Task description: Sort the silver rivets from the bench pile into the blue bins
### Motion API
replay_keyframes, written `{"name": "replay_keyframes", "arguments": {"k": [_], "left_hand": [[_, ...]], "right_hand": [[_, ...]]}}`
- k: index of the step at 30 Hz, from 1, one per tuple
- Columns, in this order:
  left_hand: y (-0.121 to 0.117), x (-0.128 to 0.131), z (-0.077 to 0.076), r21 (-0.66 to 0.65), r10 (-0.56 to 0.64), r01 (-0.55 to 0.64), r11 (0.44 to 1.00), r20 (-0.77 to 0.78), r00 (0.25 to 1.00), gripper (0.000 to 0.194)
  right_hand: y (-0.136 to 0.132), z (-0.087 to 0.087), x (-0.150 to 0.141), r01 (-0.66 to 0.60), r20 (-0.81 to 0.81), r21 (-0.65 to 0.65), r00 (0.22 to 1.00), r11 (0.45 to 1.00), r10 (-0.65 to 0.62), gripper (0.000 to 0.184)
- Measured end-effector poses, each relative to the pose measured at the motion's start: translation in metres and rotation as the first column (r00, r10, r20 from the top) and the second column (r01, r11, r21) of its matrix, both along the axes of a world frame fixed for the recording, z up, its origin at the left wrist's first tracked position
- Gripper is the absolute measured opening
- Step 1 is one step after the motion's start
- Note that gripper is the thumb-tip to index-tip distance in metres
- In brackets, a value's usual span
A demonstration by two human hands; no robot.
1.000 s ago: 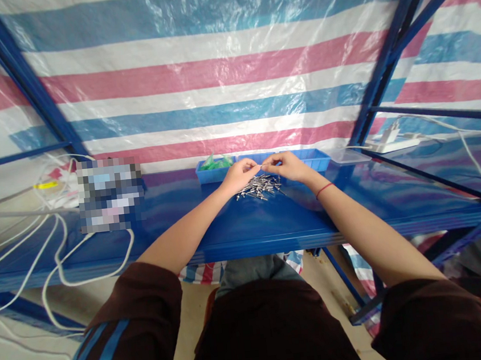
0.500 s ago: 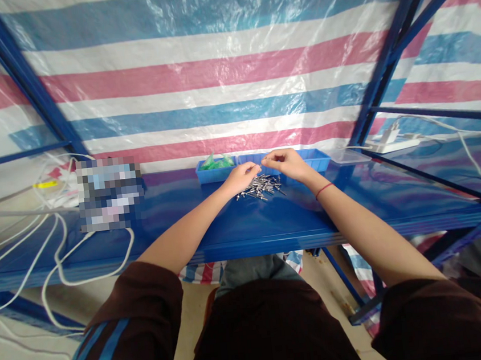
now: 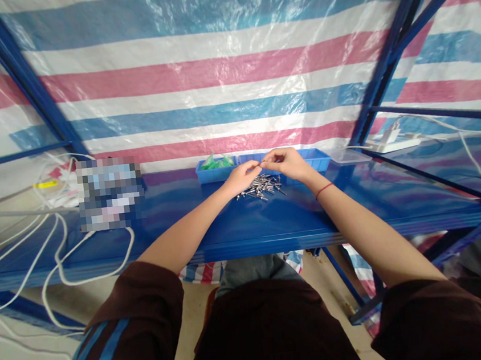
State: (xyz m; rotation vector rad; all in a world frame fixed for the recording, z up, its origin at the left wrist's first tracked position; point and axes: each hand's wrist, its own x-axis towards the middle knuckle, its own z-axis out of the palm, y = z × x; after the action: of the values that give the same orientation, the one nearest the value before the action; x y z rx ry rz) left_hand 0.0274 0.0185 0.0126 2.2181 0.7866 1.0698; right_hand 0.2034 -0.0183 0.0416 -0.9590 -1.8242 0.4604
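My left hand point(image 3: 244, 178) and my right hand point(image 3: 284, 164) meet fingertip to fingertip above a pile of small metal pins point(image 3: 262, 186), which look like rivets. Both hands are closed in a pinch. Whatever sits between the fingertips is too small to make out. Behind my left hand stands a blue bin point(image 3: 214, 175) with green plastic pieces point(image 3: 218, 162) in it. Another blue bin point(image 3: 316, 161) lies behind my right hand, which partly hides it.
The blue table point(image 3: 266, 223) carries white cables point(image 3: 66, 261) and a blurred-out item point(image 3: 111, 193) on the left. At right are a clear plastic lid or tray point(image 3: 352, 155) and a white power strip point(image 3: 395, 143). Blue frame posts point(image 3: 384, 73) flank a striped sheet point(image 3: 212, 74).
Half a second ago my fingertips drew slightly apart; now they touch again. The metal pile and the bins look unchanged.
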Motion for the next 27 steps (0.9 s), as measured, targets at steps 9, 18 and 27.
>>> {"name": "replay_keyframes", "arguments": {"k": [9,18,27], "left_hand": [[-0.002,-0.001,0.005,0.099,0.096,-0.109,0.989,0.129,0.987,0.014],[-0.009,0.001,0.006,0.135,0.136,-0.149,0.98,0.097,0.986,0.02],[-0.018,-0.007,0.008,0.305,0.102,0.034,0.952,-0.421,0.901,0.03]], "right_hand": [[0.0,0.0,0.0,0.002,0.005,0.02,1.0,1.0,-0.002,0.027],[0.01,-0.007,0.005,0.069,0.121,-0.047,0.991,0.997,-0.063,0.02],[0.005,0.006,0.015,0.051,-0.573,-0.485,0.735,0.873,-0.362,0.012]]}}
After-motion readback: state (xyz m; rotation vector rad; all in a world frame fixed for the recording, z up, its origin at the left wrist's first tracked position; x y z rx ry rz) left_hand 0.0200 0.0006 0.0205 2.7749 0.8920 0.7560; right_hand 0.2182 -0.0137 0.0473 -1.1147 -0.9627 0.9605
